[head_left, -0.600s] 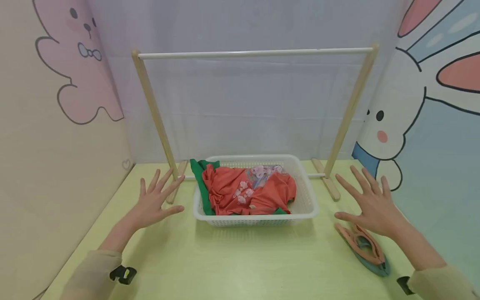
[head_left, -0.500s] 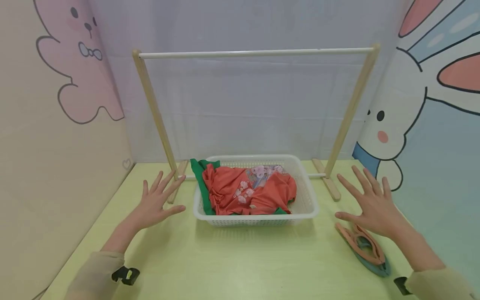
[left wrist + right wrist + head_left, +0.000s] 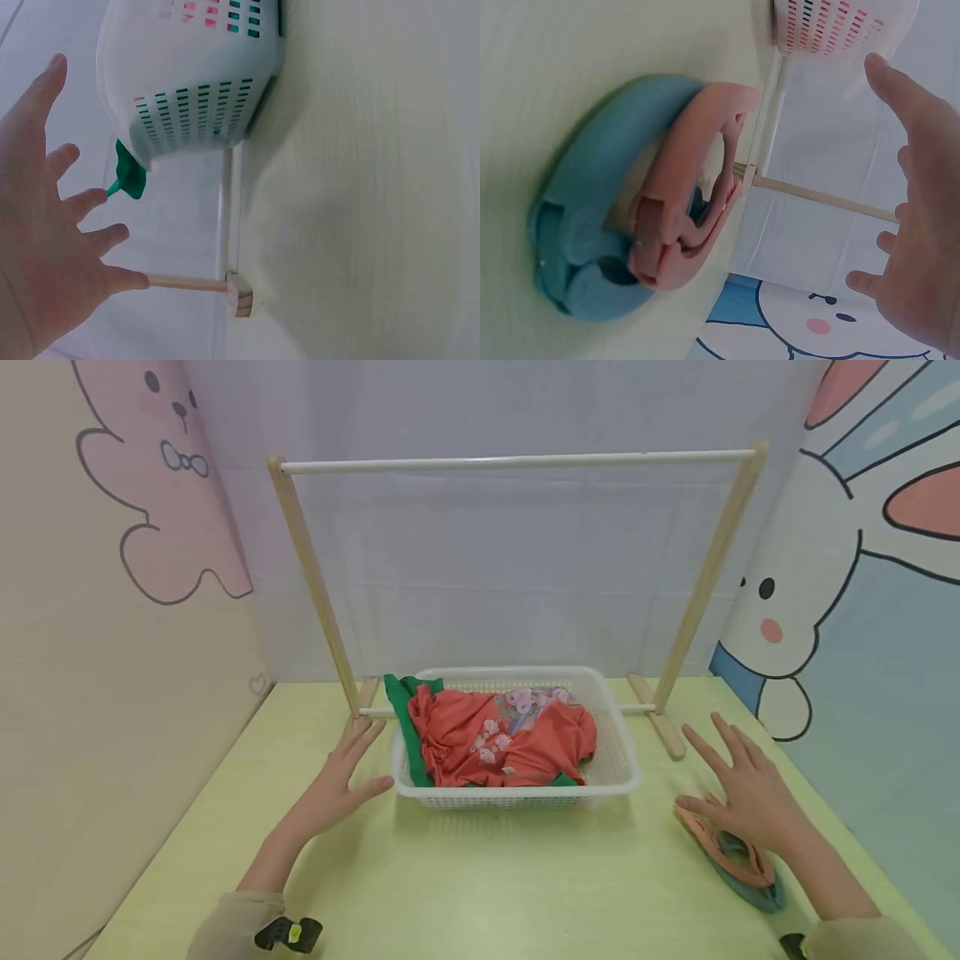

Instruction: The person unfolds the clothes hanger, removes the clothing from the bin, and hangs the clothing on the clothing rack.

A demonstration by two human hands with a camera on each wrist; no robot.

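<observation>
My left hand (image 3: pixel 337 785) hovers just left of a white plastic basket (image 3: pixel 517 792), fingers extended and thumb toward the basket's side. Inside the basket lies a crumpled red shirt (image 3: pixel 457 747) with a floral print, and green cloth (image 3: pixel 408 735) hangs over the left rim. On the other side, my right hand (image 3: pixel 753 797) is held above the table with spread fingers, holding nothing. Below it lie two folded plastic clothes hangers, a salmon one (image 3: pixel 682 165) stacked partly over a teal one (image 3: pixel 600 165). The right hand overlaps them in the head view.
Behind the basket stands a rack with wooden legs (image 3: pixel 318 585) and a white top bar (image 3: pixel 517 462). Its wooden foot (image 3: pixel 666 727) rests on the pale yellow table (image 3: pixel 487 885). Fabric walls with cartoon animals enclose the table's sides and back.
My left hand has moved right, closer to the basket, with its fingers nearer together. The right hand has shifted slightly down. The basket, clothes and hangers stay in place.
</observation>
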